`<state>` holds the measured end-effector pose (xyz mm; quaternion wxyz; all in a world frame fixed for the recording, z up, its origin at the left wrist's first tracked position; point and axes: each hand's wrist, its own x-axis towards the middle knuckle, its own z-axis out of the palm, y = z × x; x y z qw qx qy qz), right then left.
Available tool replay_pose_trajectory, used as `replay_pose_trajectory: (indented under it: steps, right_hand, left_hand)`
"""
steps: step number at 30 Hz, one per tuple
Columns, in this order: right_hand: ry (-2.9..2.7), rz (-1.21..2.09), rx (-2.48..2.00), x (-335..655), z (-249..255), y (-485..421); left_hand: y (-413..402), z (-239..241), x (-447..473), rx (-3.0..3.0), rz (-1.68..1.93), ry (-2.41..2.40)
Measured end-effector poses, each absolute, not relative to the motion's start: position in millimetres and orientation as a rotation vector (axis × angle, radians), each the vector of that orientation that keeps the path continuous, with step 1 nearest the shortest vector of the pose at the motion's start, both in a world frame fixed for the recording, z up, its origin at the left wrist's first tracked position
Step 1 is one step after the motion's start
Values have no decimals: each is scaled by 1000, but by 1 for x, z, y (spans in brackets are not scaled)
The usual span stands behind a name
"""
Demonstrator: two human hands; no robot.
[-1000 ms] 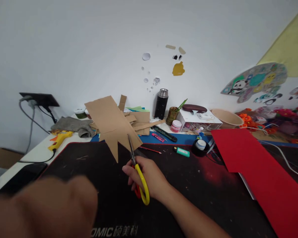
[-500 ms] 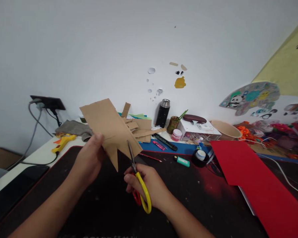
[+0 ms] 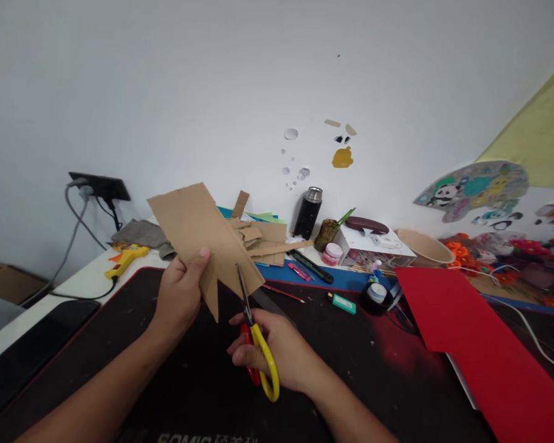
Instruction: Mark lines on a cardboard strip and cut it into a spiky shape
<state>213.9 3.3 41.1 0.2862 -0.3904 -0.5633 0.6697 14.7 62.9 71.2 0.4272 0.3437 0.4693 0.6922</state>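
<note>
My left hand pinches the lower left edge of a brown cardboard piece with jagged cut points, held up above the black desk mat. My right hand grips yellow-and-red-handled scissors. Their blades point upward and bite into the cardboard's lower edge, next to a pointed tab.
Cardboard scraps, a black flask, a yellow glue gun, a red sheet, a tape roll, a green lighter and pens lie beyond the mat. A wall socket with cables is at left.
My left hand came up from the blurred foreground and took hold of the cardboard. The scissors stayed in the cut, and the view shifted slightly.
</note>
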Motion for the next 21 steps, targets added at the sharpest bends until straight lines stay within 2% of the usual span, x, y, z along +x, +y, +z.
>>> replay_pose_trajectory:
  steps: [10,15,21]
  right_hand:
    - [-1500,1864,-969,223,47,6]
    - [-1612,1782,-892,223,48,3]
    - [-1448,1719,-1103,209,44,4]
  left_hand:
    - [77,78,20,912,1695,1161]
    - [72,75,18,892,1713,1167]
    - [71,72,15,870,1720,1198]
